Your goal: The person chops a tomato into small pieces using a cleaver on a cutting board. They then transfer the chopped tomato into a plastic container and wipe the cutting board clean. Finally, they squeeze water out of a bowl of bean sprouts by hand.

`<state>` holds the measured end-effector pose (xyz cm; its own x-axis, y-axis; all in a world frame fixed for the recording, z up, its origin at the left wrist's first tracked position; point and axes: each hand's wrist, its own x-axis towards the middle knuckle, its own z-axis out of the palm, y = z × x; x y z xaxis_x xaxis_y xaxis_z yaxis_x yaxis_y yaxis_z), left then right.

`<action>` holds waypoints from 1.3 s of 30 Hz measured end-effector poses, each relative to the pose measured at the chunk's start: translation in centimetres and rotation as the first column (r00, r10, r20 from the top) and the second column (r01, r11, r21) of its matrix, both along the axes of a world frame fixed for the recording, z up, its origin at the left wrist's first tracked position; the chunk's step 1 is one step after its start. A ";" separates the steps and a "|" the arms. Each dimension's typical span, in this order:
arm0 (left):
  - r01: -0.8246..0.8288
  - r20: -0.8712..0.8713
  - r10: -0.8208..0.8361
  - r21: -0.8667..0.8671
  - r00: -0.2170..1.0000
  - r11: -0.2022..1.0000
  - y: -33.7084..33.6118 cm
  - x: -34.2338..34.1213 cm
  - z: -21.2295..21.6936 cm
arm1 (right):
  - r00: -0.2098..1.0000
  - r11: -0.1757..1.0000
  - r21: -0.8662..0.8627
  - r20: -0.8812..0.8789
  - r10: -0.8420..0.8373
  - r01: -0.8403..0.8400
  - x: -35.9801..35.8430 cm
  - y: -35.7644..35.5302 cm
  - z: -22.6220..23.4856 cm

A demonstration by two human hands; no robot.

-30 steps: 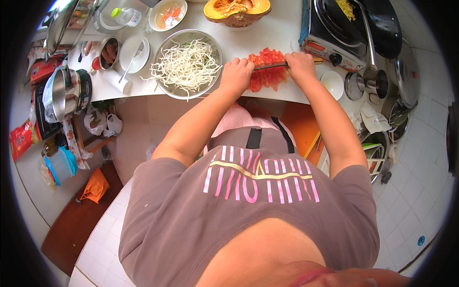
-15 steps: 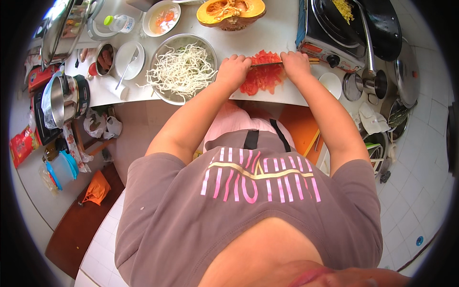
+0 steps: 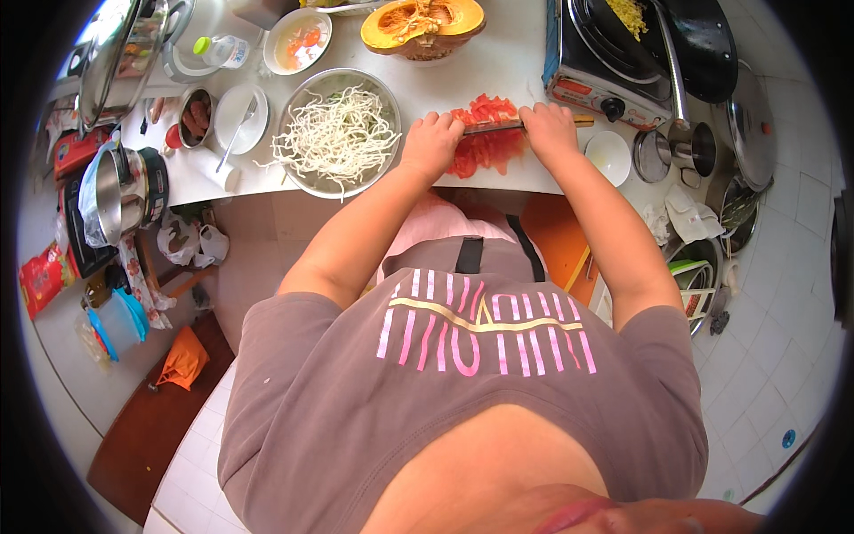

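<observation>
A heap of chopped red tomato (image 3: 485, 133) lies on the white counter (image 3: 507, 71) in front of me. My right hand (image 3: 549, 129) grips the wooden handle of a knife (image 3: 494, 127), whose blade lies flat across the tomato. My left hand (image 3: 433, 142) rests at the blade's left end, fingers curled down beside the red pieces. A metal bowl of pale shredded vegetable (image 3: 338, 133) stands just left of my left hand.
A halved orange pumpkin (image 3: 422, 22) sits at the back. A portable stove (image 3: 614, 71) with a dark pan (image 3: 685, 40) stands to the right, near a small white bowl (image 3: 608, 156) and metal cups (image 3: 689, 147). Plates, small bowls and pots crowd the left end.
The view has shifted slightly. Both hands stay on the knife over the tomato, and the blade has moved a little across the pile.
</observation>
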<state>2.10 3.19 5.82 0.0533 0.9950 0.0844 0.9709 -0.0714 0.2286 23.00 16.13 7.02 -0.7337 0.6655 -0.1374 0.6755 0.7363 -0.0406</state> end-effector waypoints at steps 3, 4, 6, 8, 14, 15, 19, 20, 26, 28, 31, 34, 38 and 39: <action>0.015 0.025 -0.015 -0.007 1.000 1.000 0.9 -0.8 -0.8 | 1.000 0.999 -0.038 0.029 -0.010 0.011 -0.7 0.8 -0.4; 0.023 0.034 -0.022 -0.014 0.999 1.000 1.2 -1.1 -1.1 | 0.999 0.999 -0.048 0.049 -0.017 0.019 -1.0 1.0 -0.6; 0.038 0.034 -0.036 -0.070 0.999 0.997 1.7 -1.6 -0.8 | 0.993 0.996 -0.078 0.112 -0.035 0.044 -1.7 1.0 -0.1; 0.048 0.046 -0.043 -0.105 0.998 0.993 1.8 -1.7 -0.6 | 0.987 0.994 -0.094 0.154 -0.044 0.059 -2.1 1.0 0.1; 0.046 -0.009 -0.047 -0.115 0.999 0.992 1.2 -1.1 -0.5 | 0.999 0.998 0.034 0.002 -0.047 0.047 -0.8 -0.2 -1.7; 0.034 -0.028 -0.036 -0.083 0.999 0.996 0.7 -0.7 -0.6 | 0.998 0.996 0.072 -0.039 -0.041 0.044 -0.5 -0.8 -2.1; 0.031 -0.030 -0.031 0.000 0.999 1.000 0.1 -0.3 -0.1 | 0.997 0.996 0.062 -0.044 -0.062 0.065 0.0 -1.0 -1.8; 0.037 -0.028 -0.037 0.006 0.999 0.999 0.2 -0.5 0.5 | 0.997 0.996 0.062 -0.050 -0.060 0.063 0.0 -0.9 -1.3; 0.056 0.019 -0.054 -0.131 0.998 0.990 2.2 -2.1 -0.5 | 0.999 0.999 0.002 0.013 -0.047 0.047 -1.3 0.6 -0.5; 0.064 0.028 -0.060 -0.187 0.998 0.980 2.7 -2.3 -0.5 | 0.996 0.998 -0.001 0.065 -0.062 0.062 -1.7 1.2 -1.1; 0.077 0.087 -0.065 -0.137 0.994 0.988 2.8 -2.5 -0.6 | 0.993 0.999 -0.016 0.111 -0.047 0.050 -2.1 1.5 -1.2; 0.083 0.013 -0.082 -0.086 0.997 0.993 2.1 -1.8 -0.3 | 0.996 0.994 0.069 0.020 -0.086 0.085 -1.5 0.2 -2.0; 0.056 -0.028 -0.058 -0.064 0.998 0.996 0.4 -0.8 -0.2 | 0.994 0.994 0.076 -0.070 -0.079 0.084 -0.2 -1.5 -2.3; 0.050 -0.028 -0.052 -0.061 0.998 0.997 0.4 -0.8 0.0 | 0.995 0.993 0.077 -0.064 -0.080 0.085 -0.3 -1.1 -1.9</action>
<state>1.33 3.58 5.86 0.1058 0.9941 0.0225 0.9727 -0.1082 0.2052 22.74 15.03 5.14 -0.6811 0.7312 -0.0385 0.7322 0.6806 -0.0270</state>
